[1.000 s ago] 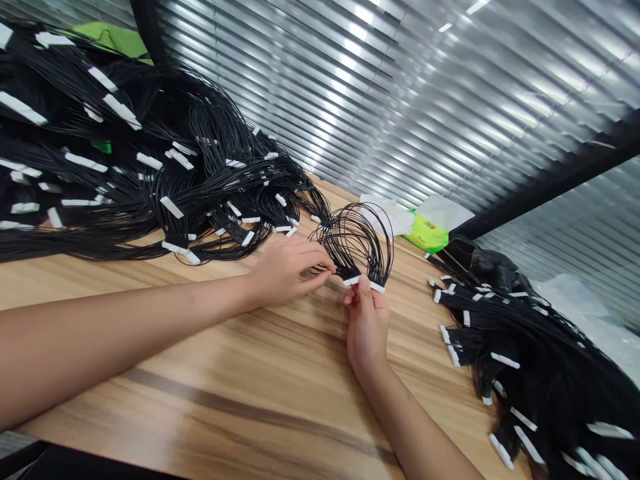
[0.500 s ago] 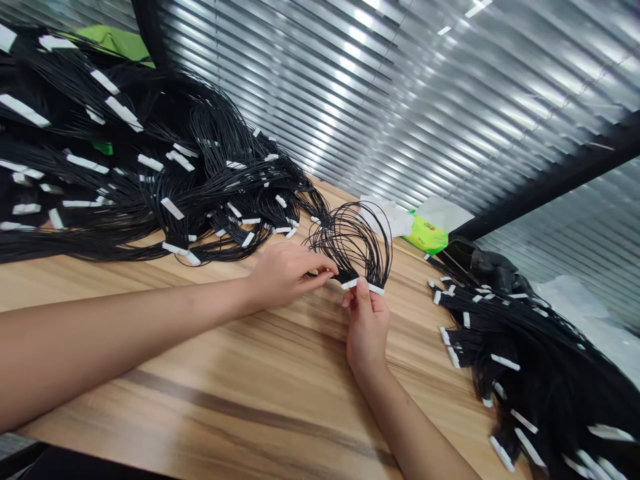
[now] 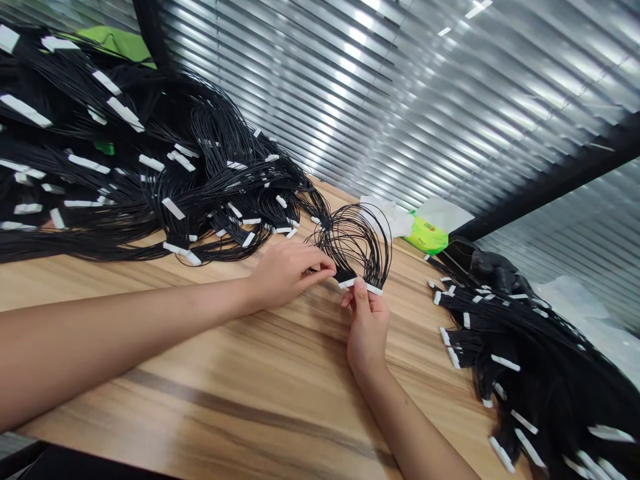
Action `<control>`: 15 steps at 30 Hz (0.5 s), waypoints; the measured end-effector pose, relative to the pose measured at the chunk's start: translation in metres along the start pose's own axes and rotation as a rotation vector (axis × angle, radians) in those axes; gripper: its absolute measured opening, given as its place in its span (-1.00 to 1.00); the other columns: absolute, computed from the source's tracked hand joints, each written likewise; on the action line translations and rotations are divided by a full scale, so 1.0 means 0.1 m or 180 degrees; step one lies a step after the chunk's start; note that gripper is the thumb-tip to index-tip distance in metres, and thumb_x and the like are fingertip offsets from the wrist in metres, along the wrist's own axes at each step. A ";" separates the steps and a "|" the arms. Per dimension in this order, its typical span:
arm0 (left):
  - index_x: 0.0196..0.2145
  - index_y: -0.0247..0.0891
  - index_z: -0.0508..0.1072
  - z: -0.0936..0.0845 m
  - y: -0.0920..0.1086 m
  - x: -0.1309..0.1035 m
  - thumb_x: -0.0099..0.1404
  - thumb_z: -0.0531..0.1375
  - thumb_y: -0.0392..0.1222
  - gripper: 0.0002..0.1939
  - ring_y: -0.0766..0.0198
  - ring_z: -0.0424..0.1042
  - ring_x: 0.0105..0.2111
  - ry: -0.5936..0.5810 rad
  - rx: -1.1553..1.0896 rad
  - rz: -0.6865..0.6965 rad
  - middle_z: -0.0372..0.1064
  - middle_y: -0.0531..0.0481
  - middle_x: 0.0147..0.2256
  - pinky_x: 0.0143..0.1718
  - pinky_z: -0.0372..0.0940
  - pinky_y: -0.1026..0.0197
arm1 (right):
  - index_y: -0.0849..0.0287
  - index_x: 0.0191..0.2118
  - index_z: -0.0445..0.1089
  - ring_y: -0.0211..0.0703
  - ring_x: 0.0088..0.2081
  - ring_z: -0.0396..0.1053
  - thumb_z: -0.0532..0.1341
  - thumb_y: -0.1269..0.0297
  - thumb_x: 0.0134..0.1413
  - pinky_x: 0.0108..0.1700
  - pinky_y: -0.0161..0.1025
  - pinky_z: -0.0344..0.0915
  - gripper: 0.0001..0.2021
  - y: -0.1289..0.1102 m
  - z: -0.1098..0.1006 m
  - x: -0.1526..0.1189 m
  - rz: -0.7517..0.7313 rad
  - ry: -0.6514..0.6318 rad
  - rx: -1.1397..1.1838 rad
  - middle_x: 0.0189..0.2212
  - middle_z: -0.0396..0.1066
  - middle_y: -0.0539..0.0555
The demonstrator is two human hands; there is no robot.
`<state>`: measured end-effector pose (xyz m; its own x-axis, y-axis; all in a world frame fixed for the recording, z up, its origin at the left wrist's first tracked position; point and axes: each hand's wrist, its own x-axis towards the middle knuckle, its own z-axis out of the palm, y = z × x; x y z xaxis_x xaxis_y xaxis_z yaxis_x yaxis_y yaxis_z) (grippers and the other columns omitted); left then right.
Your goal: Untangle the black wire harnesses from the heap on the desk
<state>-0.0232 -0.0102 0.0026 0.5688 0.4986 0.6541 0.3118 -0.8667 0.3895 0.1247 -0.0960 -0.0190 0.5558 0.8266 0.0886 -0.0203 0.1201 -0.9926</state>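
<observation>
My right hand (image 3: 369, 323) is closed on a white connector strip (image 3: 374, 289), with the thumb pressed over its middle. Black wires (image 3: 367, 237) rise from the strip and bend over in loops toward the large wire pile. Just left of the strip, my left hand (image 3: 295, 270) has thumb and forefinger pinched together beside the wire ends. Whatever sits between those fingertips is too small to make out. Both hands are just above the wooden table (image 3: 240, 387).
A big heap of black wire harnesses (image 3: 220, 133) with white connectors covers the table's left and back. Another harness pile (image 3: 540, 347) lies on the right. A green-and-white packet (image 3: 426, 233) rests by the corrugated metal wall (image 3: 350, 87).
The connector strip and the right thumb have shifted very slightly left. The left fingertips have drawn back a touch; both hands keep nearly the same pose.
</observation>
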 end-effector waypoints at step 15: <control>-0.33 -0.23 0.49 0.05 -0.04 -0.01 0.21 0.25 -0.15 -0.89 0.44 0.19 -0.48 -0.0436 -0.1110 -0.0924 0.34 0.11 -0.40 -0.45 0.08 0.37 | 0.19 -0.58 0.33 -0.24 -0.50 0.22 0.23 -0.04 0.00 -0.35 -0.26 0.17 -0.62 -0.09 0.00 0.01 -0.0191 -0.0057 -0.0469 -0.63 0.29 -0.04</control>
<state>-0.0211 -0.0074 -0.0027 0.5983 0.6921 0.4037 0.2117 -0.6226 0.7534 0.1255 -0.0964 -0.0100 0.5375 0.8301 0.1483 0.1355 0.0886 -0.9868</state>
